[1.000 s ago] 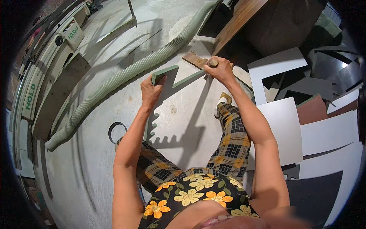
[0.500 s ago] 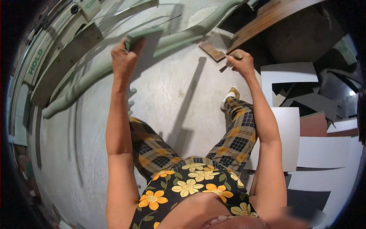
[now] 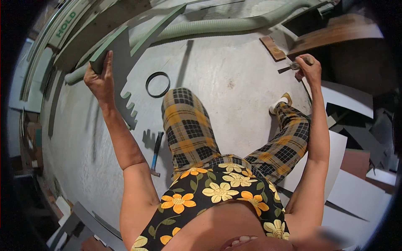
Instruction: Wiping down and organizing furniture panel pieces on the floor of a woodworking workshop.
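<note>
My left hand (image 3: 99,78) grips the edge of a grey-green board (image 3: 121,62) with notched teeth cut along one side, held up off the floor at the upper left. My right hand (image 3: 309,67) is closed around a small dark tool (image 3: 293,67) at the upper right, close to a small brown wooden block (image 3: 272,47). I stand on a grey concrete floor (image 3: 226,83) in plaid trousers.
A hammer (image 3: 156,153) lies on the floor by my left leg. A black ring (image 3: 157,84) lies beyond it. A pale green hose (image 3: 217,26) runs across the top. White and grey panels (image 3: 356,184) are stacked at the right, a brown plank (image 3: 335,35) above.
My left hand has carried the notched board further left and lower in the picture. My right hand has moved right with the tool. The view has tilted, showing the hammer and ring.
</note>
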`<state>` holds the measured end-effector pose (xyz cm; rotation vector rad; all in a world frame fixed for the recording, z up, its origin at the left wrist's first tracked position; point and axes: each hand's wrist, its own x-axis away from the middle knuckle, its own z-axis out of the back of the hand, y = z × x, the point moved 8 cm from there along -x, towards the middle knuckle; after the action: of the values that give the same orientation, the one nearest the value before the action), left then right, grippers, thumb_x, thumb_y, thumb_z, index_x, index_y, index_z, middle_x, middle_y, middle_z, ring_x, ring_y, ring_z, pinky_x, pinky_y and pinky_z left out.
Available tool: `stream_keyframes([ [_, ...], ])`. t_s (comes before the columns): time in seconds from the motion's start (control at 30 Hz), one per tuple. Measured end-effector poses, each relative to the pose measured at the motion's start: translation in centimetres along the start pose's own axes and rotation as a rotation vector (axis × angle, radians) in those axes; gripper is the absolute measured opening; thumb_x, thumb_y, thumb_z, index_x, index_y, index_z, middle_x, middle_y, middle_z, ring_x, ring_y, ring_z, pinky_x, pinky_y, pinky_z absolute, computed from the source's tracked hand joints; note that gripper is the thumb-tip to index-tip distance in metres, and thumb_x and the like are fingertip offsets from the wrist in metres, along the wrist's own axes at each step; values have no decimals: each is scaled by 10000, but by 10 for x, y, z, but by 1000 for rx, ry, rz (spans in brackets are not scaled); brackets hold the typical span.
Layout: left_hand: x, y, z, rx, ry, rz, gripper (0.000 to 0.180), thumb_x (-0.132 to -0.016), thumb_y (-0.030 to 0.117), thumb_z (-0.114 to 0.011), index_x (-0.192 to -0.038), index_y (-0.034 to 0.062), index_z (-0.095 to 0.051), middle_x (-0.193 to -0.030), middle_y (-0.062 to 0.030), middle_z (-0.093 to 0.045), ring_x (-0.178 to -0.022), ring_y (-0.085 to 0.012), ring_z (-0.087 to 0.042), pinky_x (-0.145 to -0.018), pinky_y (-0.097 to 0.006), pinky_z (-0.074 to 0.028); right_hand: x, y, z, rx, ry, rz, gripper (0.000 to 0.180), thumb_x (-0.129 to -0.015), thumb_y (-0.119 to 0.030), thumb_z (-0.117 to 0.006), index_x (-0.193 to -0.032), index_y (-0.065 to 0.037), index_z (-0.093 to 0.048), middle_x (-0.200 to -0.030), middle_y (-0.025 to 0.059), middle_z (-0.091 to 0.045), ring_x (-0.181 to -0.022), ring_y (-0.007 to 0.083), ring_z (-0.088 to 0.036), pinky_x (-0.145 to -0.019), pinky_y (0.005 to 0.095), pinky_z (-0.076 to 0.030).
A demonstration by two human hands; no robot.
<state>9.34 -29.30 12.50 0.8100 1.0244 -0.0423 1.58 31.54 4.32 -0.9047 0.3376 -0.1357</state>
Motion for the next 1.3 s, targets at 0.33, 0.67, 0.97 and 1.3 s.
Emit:
stream_keyframes([
  [0.33,58,-19,147,-258,79,174,128,-802,91,-707,-888,4,-670,-779,-4,-653,-670,-50,-550,-615,-188,-431,1,-3,-14,-45,-100,18,159,-819,-202,-668,-852,-47,-660,-657,-7,-586,-533,56,-530,-463,215,-437],
  [0.67,119,-42,201,-303,160,285,196,-801,112,-712,-942,-14,-662,-829,-21,-660,-728,-80,-581,-676,-217,-462,-2,-5,-6,-14,-90,18,166,-823,-248,-666,-870,-88,-669,-716,-22,-595,-538,40,-499,-482,191,-398],
  [0.97,182,-65,166,-564,47,205,281,-776,148,-724,-1049,108,-671,-924,-63,-688,-793,-177,-643,-710,-297,-497,-9,6,-8,29,-174,-10,183,-826,-263,-673,-936,-118,-680,-824,-18,-647,-639,37,-572,-519,177,-465],
  [1.3,241,-45,124,-525,-117,91,343,-756,90,-715,-1089,76,-634,-1021,-74,-669,-883,-237,-639,-777,-327,-480,-12,12,-9,89,-185,2,192,-864,-252,-632,-979,-100,-658,-934,-7,-675,-679,36,-585,-510,164,-430],
])
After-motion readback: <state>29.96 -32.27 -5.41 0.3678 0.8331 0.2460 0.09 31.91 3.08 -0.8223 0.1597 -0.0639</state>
